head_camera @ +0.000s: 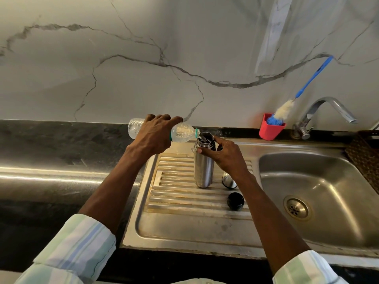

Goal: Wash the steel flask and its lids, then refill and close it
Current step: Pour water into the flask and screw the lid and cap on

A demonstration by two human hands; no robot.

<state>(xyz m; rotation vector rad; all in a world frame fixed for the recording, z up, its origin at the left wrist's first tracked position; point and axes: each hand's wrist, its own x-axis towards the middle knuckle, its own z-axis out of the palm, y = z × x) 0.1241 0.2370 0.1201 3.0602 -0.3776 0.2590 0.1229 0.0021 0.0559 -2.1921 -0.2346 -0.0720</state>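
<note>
The steel flask stands upright and uncapped on the ribbed drainboard. My right hand grips its neck. My left hand holds a clear plastic bottle tipped sideways, its mouth over the flask's opening, and water runs into the flask. A steel lid lies on the drainboard just right of the flask, partly hidden behind my right forearm. A black inner lid sits in front of it, nearer to me.
The sink basin with its drain is to the right, the tap behind it. A red cup holding a blue-handled bottle brush stands at the wall. Dark countertop stretches left. A woven basket sits far right.
</note>
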